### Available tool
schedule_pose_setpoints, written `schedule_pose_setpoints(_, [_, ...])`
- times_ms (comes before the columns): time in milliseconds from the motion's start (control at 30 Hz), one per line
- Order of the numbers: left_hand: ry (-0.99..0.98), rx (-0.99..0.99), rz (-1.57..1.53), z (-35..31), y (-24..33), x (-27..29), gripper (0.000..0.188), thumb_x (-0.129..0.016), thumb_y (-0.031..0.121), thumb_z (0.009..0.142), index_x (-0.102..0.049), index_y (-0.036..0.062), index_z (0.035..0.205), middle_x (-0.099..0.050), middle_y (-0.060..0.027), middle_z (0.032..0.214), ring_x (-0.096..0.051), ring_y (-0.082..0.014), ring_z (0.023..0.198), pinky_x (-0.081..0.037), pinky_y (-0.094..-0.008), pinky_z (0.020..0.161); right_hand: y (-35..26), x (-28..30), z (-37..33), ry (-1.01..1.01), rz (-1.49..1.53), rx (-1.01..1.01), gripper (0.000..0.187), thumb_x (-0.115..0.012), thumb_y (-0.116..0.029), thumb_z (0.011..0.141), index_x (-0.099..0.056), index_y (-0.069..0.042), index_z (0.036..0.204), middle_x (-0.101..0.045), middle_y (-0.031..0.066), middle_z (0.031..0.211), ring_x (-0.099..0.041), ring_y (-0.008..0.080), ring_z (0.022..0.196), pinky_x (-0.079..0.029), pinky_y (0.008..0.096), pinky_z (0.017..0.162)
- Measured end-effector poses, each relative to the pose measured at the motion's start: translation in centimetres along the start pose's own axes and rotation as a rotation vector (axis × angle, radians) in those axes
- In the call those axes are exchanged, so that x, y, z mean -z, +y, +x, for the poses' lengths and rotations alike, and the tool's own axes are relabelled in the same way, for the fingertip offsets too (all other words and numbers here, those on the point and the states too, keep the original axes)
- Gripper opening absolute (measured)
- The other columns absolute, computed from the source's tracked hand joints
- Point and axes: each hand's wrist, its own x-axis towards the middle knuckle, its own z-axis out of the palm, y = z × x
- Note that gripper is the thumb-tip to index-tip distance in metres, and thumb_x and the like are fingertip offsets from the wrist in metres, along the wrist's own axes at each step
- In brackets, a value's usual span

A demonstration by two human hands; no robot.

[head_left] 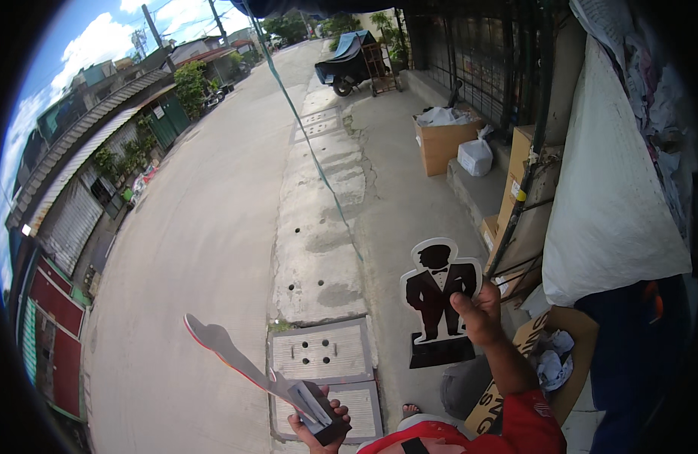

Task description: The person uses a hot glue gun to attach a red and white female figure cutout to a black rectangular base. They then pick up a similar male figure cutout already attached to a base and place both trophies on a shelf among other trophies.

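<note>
My right hand (483,314) grips a flat standee of a figure in a dark tuxedo and bow tie (442,291) by its right edge, the thumb across its front. That standee is upright, with a white border and a black block base (442,352). Lower and to the left, my left hand (311,435) is closed around the black base of a second standee (224,344). This one tilts up to the left; its long, curved, grey cutout shows a thin red-orange edge. What its other side shows is hidden.
An open cardboard box (589,327) holding crumpled white paper stands at my right, under a big white sack (614,197). Farther off are another carton (442,145), a white plastic bag (476,156) and a covered motorcycle (347,64). A green cord (311,147) hangs ahead above the pavement.
</note>
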Motion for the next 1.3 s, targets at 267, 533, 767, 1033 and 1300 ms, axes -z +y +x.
schedule_pose_setpoints(267, [-0.127, 0.342, 0.013, 20.7, -2.7, -7.3, 0.089, -0.058, 0.063, 0.074, -0.05, 0.0051, 0.142, -0.063, -0.0197, 0.105, -0.063, -0.0347, 0.09, -0.049, -0.049, 0.078, 6.1, 3.7, 8.4, 0.443, -0.12, 0.082, 0.025, -0.062, -0.015, 0.1, -0.059, 0.0, 0.12, -0.066, 0.0031, 0.11, -0.059, 0.0087, 0.1, -0.046, 0.0275, 0.09])
schedule_pose_setpoints(533, [-0.127, 0.539, 0.314, 39.2, -6.5, -14.8, 0.084, -0.065, 0.057, 0.065, -0.053, 0.0124, 0.135, -0.062, -0.0138, 0.105, -0.059, -0.0337, 0.084, -0.048, -0.0462, 0.073, 12.5, 7.7, 21.3, 0.732, -0.477, 0.205, 0.03, -0.057, -0.013, 0.103, -0.056, 0.0, 0.13, -0.065, 0.0046, 0.119, -0.057, 0.0107, 0.108, -0.044, 0.0284, 0.097])
schedule_pose_setpoints(767, [-0.266, 0.66, 0.232, 56.9, -9.7, -22.1, 0.07, -0.063, 0.055, 0.078, -0.052, 0.0164, 0.136, -0.061, -0.0067, 0.126, -0.059, -0.0259, 0.112, -0.048, -0.0442, 0.084, 16.8, 15.6, 30.3, 0.939, -0.487, 0.195, 0.037, -0.058, -0.013, 0.102, -0.051, 0.002, 0.136, -0.062, 0.006, 0.125, -0.055, 0.0115, 0.114, -0.041, 0.0297, 0.102])
schedule_pose_setpoints(1033, [-0.281, 0.783, 0.234, 76.1, -16.2, -31.1, 0.075, -0.06, 0.064, 0.081, -0.054, 0.011, 0.134, -0.064, -0.0084, 0.089, -0.059, -0.0254, 0.074, -0.048, -0.0385, 0.063, 26.6, 26.0, 41.9, 1.086, -0.723, 0.18, 0.024, -0.062, -0.018, 0.101, -0.061, -0.002, 0.118, -0.066, 0.0004, 0.107, -0.058, 0.0071, 0.097, -0.047, 0.0262, 0.087])
schedule_pose_setpoints(1300, [-0.309, 0.801, 0.281, 97.6, -20.0, -43.0, 0.059, -0.067, 0.046, 0.086, -0.057, 0.0186, 0.137, -0.059, -0.0049, 0.121, -0.048, -0.0269, 0.121, -0.037, -0.0439, 0.106, 26.9, 36.4, 59.0, 1.127, -0.618, 0.305, 0.026, -0.059, -0.019, 0.102, -0.059, -0.002, 0.121, -0.064, 0.0012, 0.109, -0.056, 0.0078, 0.101, -0.045, 0.0286, 0.09])
